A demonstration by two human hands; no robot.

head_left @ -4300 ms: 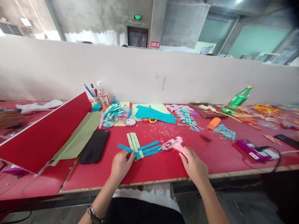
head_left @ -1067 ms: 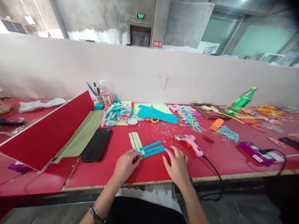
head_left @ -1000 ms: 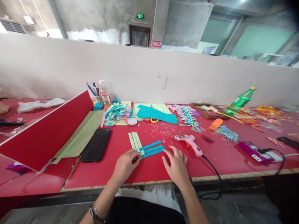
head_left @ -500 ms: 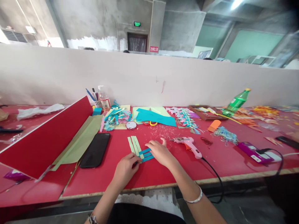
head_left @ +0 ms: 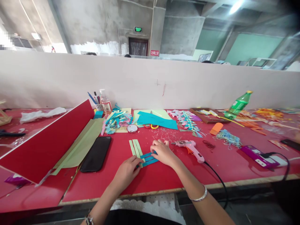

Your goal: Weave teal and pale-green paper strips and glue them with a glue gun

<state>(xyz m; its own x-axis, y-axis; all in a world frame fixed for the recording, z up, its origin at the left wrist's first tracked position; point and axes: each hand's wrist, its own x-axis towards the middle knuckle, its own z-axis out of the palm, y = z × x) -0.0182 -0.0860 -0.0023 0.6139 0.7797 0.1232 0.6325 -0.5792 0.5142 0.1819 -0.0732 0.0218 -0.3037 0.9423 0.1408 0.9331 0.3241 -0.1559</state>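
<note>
Light green paper strips and blue paper strips lie crossed on the red tabletop, the green ones pointing away from me and the blue ones running right. My left hand has its fingers closed on the near left corner where the strips cross, partly hiding it. Over the right part of the blue strips, my right hand is bent with its fingertips closed on the upper blue strip. A pink glue gun lies to the right of my right hand.
A black phone lies left of my hands. Behind are a pile of cut paper strips, a tape roll, blue sheets and a braided paper piece. A green bottle and a purple power strip stand to the right.
My right hand has shifted slightly right along the blue strips, and its fingers have drawn in onto them. My left hand stays at the corner. The view has tilted up a little.
</note>
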